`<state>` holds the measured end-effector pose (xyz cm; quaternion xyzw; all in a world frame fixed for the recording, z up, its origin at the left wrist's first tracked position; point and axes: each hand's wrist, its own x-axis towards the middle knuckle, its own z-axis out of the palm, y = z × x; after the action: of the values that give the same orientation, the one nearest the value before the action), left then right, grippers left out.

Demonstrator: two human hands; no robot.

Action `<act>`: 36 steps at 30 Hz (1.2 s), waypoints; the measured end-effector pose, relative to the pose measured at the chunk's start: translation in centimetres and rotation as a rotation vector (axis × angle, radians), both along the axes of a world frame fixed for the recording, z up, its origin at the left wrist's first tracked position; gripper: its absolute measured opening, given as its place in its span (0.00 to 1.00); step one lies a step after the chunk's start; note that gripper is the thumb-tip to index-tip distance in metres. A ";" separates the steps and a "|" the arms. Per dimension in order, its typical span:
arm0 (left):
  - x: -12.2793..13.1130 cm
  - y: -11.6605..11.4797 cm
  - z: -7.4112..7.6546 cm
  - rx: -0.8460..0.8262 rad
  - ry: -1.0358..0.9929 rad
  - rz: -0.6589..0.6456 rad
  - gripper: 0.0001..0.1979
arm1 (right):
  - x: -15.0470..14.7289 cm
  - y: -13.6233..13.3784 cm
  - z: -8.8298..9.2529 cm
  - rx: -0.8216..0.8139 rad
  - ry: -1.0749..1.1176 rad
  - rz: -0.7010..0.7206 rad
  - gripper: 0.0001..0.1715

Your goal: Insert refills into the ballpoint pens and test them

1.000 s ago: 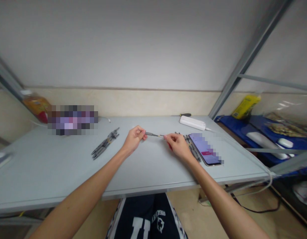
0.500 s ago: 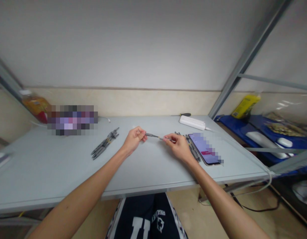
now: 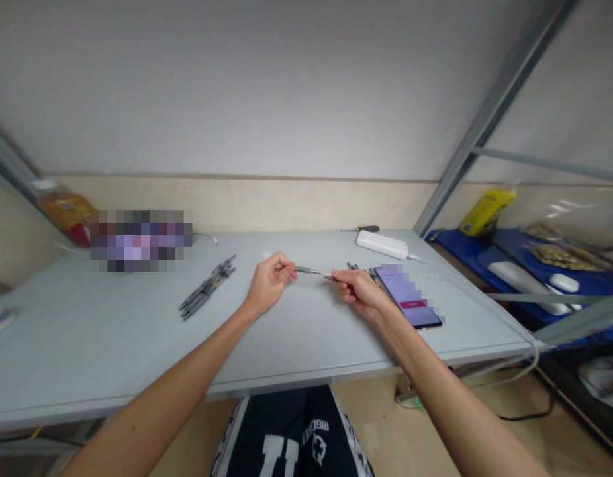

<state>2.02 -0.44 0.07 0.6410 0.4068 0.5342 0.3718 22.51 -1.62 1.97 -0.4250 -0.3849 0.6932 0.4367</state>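
Centrally, above the counter [image 3: 112, 344], the left hand [image 3: 267, 286] and the right hand [image 3: 359, 291] each keep their fingers clenched on one end of a grey pen [image 3: 309, 270], held level at frame centre. A phone [image 3: 408, 305] lies just right of the right hand. The bundled pens [image 3: 207, 288] lie left of centre, and a white adapter [image 3: 383, 244] sits farther back.

Large white "11" on the dark shorts [image 3: 292, 424], beside it small upside-down lettering, perhaps "RIGORER".
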 end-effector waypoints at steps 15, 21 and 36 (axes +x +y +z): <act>0.1 -0.4 0.4 0.103 0.273 -0.029 0.13 | -2.1 1.4 4.7 0.057 0.498 -0.112 0.19; -0.1 -0.1 0.2 0.145 0.383 0.009 0.11 | -2.4 1.4 6.0 -0.035 0.344 -0.166 0.20; -0.2 -0.1 0.1 0.129 0.462 0.005 0.12 | -2.5 1.0 6.4 -0.032 0.279 -0.106 0.23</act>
<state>1.87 -0.54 0.18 0.7675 0.4478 0.3991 0.2260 20.03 -0.63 8.37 -0.3512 -0.2864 0.7275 0.5151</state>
